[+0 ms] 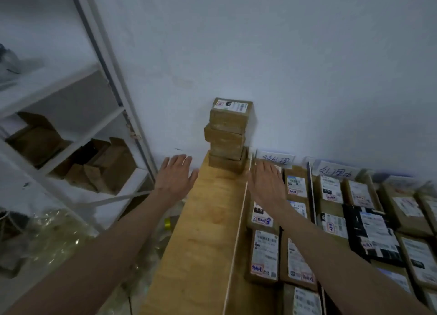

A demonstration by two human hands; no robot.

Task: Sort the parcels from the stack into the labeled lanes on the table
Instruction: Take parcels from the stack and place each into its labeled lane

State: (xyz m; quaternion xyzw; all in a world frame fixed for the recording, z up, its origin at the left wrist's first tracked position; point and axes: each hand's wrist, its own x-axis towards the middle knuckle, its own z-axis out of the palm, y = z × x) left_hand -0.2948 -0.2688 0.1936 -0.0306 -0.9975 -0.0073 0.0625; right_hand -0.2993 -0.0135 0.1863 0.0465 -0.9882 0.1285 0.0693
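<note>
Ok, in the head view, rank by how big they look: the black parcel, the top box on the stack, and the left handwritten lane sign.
1. Black parcel, though it lies nearer the camera.
2. Top box on the stack.
3. Left lane sign, smallest, partly hidden.

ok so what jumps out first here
A leaning stack of brown parcels stands at the far end of the bare wooden lane, against the wall. Both open hands reach toward it, the left hand beside the table edge, the right hand over the sorted parcels filling the right lanes.
</note>
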